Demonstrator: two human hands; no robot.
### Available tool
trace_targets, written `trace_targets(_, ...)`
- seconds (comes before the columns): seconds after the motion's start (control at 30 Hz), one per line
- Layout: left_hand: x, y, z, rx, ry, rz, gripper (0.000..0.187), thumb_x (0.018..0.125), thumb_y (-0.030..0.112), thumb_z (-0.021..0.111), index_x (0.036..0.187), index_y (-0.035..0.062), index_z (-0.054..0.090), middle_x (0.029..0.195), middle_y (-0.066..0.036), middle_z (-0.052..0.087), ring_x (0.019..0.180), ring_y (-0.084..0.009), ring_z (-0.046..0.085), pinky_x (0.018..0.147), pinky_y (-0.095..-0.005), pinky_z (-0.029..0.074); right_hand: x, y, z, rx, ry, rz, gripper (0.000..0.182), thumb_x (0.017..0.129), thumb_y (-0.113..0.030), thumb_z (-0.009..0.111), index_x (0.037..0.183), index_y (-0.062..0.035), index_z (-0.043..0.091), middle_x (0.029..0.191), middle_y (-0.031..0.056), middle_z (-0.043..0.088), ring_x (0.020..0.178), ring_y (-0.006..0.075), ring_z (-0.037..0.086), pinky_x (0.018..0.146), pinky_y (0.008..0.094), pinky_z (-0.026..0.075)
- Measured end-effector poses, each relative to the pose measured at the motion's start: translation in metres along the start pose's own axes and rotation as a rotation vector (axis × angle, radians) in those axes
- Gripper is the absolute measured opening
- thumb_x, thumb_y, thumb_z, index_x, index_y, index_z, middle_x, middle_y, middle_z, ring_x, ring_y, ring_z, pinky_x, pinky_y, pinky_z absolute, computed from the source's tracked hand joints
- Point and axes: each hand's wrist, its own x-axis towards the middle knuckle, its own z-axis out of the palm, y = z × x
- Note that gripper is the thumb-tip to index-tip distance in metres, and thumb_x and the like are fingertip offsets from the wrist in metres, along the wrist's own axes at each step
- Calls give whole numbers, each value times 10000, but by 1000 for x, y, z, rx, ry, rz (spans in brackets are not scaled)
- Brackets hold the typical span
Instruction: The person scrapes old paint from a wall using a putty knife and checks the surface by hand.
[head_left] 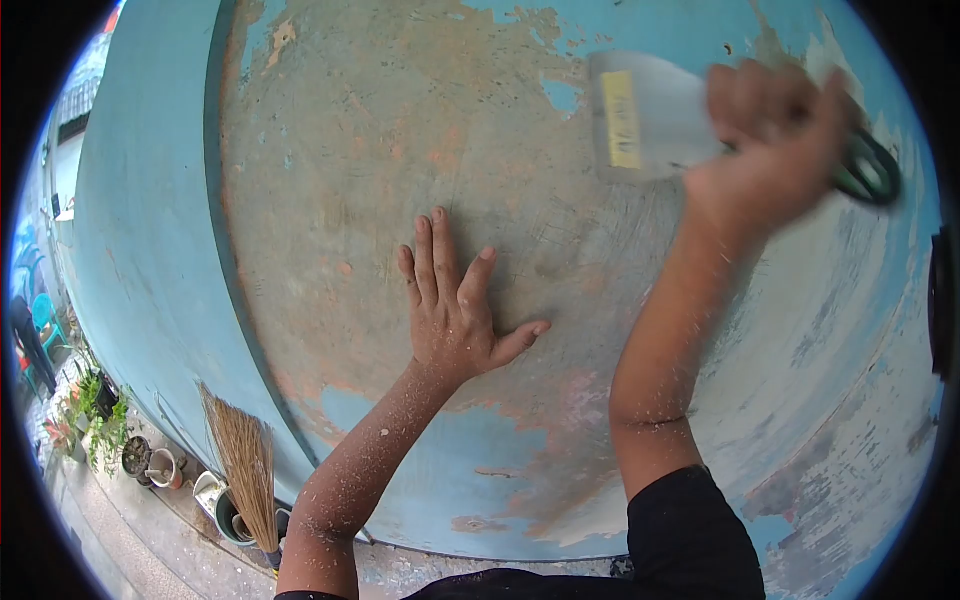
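My left hand (450, 310) lies flat against a wall (350, 180), fingers spread, with pale flakes on the hand and forearm. The wall is bare grey-brown there, with scraps of blue paint around. At the upper right, my right hand (775, 135) is wrapped round the handle of a wide scraper (665, 115), slightly blurred by motion. Its flat metal blade points left and carries a yellow label. A dark green loop at the handle's end sticks out past the hand. Whether the blade touches the wall I cannot tell.
A straw broom (245, 460) leans at the lower left beside a bucket (215, 510). Potted plants (100, 420) stand along the paved floor farther left. A blue raised wall strip (160, 230) borders the bare area. At the far left edge is part of a person (32, 340) near a turquoise chair.
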Motion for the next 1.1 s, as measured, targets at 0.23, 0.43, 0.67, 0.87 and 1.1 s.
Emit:
trace_targets(0.23, 1, -1, 0, -10, 2, -1, 902, 835, 776, 479, 1403, 115, 248, 1524, -394, 126, 1451, -522, 109, 1104, -696, 54, 5, -26, -15, 228, -12, -24, 370, 1024, -207, 449, 669, -143, 369, 513, -32, 292, 395, 86, 234, 414, 259, 237)
trace_targets(0.43, -3, 2, 0, -11, -11, 1, 925, 832, 780, 479, 1432, 125, 221, 1530, -384, 119, 1451, -521, 108, 1103, -696, 65, 2, -25, -15, -42, 57, -7, 369, 1024, -201, 427, 671, -152, 331, 510, -32, 261, 416, 86, 212, 430, 270, 222)
trace_targets(0.67, -1, 4, -1, 17, -13, -20, 922, 836, 768, 488, 1444, 131, 213, 1537, -371, 117, 1455, -513, 102, 1113, -684, 57, -4, -31, -12, -30, 151, 34, 450, 1016, -244, 464, 611, -154, 289, 507, -37, 230, 413, 94, 213, 423, 286, 223)
trace_targets(0.87, 0, 4, -2, 17, -19, -18, 909, 835, 760, 500, 1430, 128, 227, 1538, -369, 117, 1455, -514, 97, 1113, -682, 53, -15, -15, -2, -77, 268, 108, 497, 1021, -361, 418, 585, -167, 277, 508, -35, 223, 419, 98, 193, 431, 279, 235)
trace_targets(1.1, -2, 6, -1, 25, -23, -21, 904, 843, 756, 493, 1427, 120, 225, 1532, -373, 128, 1453, -516, 105, 1110, -685, 63, -22, -5, -3, 3, 209, 164, 343, 1017, -246, 435, 693, -156, 368, 507, -46, 276, 421, 80, 267, 444, 243, 282)
